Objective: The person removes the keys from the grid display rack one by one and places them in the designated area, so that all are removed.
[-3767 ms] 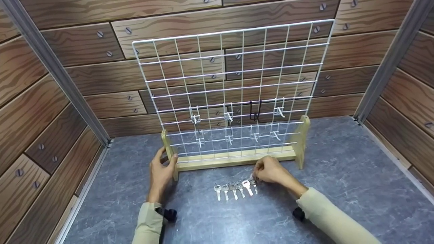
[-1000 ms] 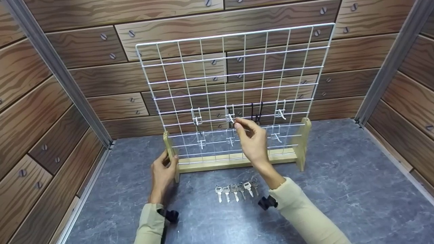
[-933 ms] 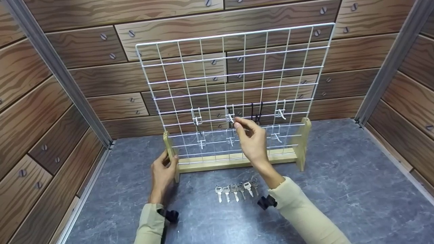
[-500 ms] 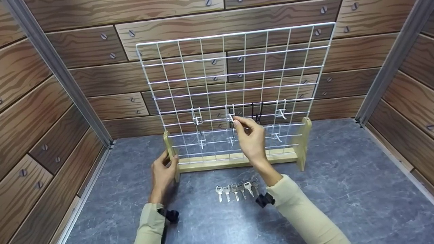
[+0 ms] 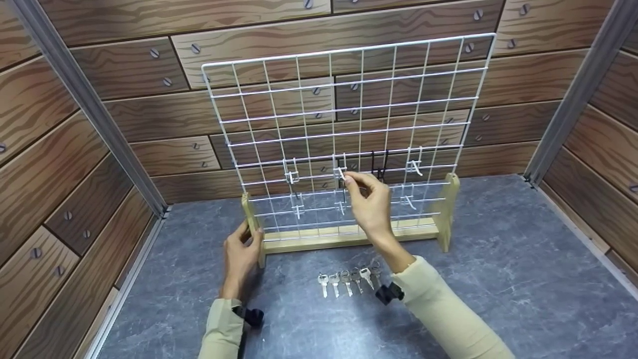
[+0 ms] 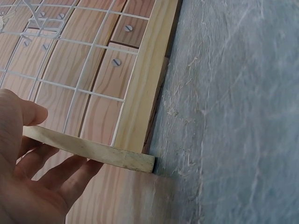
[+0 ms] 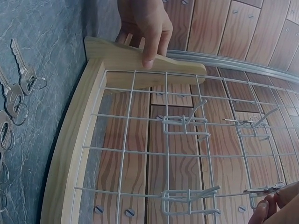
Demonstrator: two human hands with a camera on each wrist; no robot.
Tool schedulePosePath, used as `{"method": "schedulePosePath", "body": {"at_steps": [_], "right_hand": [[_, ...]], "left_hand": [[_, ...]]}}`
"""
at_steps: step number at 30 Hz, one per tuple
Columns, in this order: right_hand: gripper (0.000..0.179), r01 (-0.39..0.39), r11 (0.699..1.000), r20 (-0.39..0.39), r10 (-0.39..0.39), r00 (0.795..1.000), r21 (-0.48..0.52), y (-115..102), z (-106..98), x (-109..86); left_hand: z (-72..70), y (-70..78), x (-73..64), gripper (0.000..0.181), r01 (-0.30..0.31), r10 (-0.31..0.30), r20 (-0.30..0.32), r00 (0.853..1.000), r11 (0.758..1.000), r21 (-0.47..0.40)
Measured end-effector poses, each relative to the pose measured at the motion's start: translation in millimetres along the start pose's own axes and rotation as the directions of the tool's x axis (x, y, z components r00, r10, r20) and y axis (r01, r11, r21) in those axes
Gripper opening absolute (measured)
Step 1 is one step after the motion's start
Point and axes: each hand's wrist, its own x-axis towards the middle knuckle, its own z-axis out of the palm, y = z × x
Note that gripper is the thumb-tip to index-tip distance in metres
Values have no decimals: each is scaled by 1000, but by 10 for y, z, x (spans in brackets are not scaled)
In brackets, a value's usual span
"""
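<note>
A white wire grid rack (image 5: 349, 52) stands upright in a wooden stand (image 5: 349, 238). My left hand (image 5: 241, 254) grips the stand's left end piece (image 6: 93, 151), thumb on one side and fingers on the other. With thumb and fingertips, my right hand (image 5: 370, 204) pinches a key (image 7: 259, 190) at the upper hook (image 5: 340, 172) second from the left. The key's ring (image 7: 280, 185) is right at that hook's prong in the right wrist view. Another key (image 7: 231, 121) hangs on the upper left hook (image 5: 291, 175).
Several keys with rings (image 5: 346, 283) lie in a row on the grey tabletop (image 5: 309, 329) before the rack. More white hooks (image 5: 413, 167) and a black hook (image 5: 379, 172) are on the grid. Wood-patterned walls (image 5: 134, 114) enclose the back and sides.
My right hand has risen from the row of keys to the upper hook, bringing a key. Over the last second it shifts only slightly. My left hand stays on the stand.
</note>
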Motion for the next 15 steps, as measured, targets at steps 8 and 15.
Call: {"method": "schedulePosePath", "body": {"at_steps": [8,15], "right_hand": [[15,6,1000,-1,-6,1000,7,-26,-22,-17],[14,2,1000,2,-2,1000,20,-63,-53,-38]], "left_hand": [[13,4,8,46,0,1,4,1000,1000,-10],[12,2,12,43,-1,1,4,1000,999,-54]]}}
